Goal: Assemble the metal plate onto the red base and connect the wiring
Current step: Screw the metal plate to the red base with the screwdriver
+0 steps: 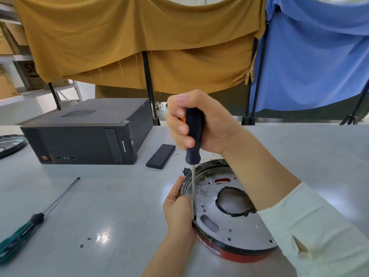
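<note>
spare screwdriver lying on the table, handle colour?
Green and black handle on the spare screwdriver, clearest in the head view.

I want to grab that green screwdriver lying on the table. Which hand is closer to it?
Left. The left hand holds the metal plate's rim, nearer the green screwdriver. The right hand is farther, raised, gripping the orange-black screwdriver.

The metal plate (235,222) lies in the base (239,255), right of the spare screwdriver (34,218), before the computer (87,134).
</note>
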